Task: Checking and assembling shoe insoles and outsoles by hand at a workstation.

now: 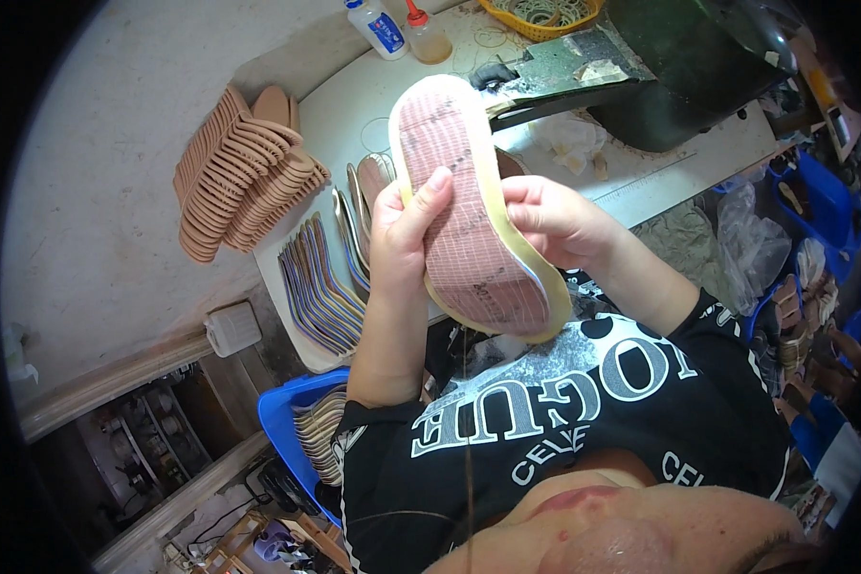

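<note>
An insole [469, 220] with a pinkish, gridded face and a cream-yellow rim is held up in front of my chest. Its narrower end points away from me, and the wider end is near my shirt. My left hand [407, 225] grips the left edge, thumb flat across the face and the other fingers hidden behind. On the opposite edge, my right hand [552, 218] closes its fingers at the narrow middle of the insole. Just beyond my left forearm, a row of insoles [320, 287] stands on edge at the table corner.
Tan sole-shaped pieces [244, 172] are stacked by the wall. A blue bin [292, 440] of insoles stands below the white table [340, 143]. Two bottles [426, 38], a yellow basket [545, 27] of loops and a green machine [593, 72] occupy the far side. Blue crates [818, 206] stand right.
</note>
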Demonstrator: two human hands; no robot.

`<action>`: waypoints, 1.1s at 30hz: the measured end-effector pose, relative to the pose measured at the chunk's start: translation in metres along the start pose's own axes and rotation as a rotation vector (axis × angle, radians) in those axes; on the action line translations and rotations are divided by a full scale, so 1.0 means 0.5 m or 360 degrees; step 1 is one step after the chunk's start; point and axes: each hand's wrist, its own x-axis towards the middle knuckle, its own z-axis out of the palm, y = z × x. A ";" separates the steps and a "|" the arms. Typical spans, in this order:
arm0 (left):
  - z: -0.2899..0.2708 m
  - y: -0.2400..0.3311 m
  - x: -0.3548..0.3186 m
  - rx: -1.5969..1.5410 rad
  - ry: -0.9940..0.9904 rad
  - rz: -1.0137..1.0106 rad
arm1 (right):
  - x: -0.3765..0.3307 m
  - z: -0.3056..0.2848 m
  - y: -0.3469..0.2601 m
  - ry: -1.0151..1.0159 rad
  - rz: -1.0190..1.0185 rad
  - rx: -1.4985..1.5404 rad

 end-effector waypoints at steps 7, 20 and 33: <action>0.000 -0.036 0.009 0.0413 -0.0079 0.0237 | -0.012 -0.009 -0.055 -0.0096 0.0289 -0.0602; 0.026 0.024 0.106 0.0238 0.0275 0.0349 | 0.010 -0.015 -0.046 0.0036 -0.0111 -0.1005; -0.061 -0.047 0.302 0.1473 0.0568 0.0177 | -0.005 -0.046 -0.024 0.0507 -0.0394 -0.0667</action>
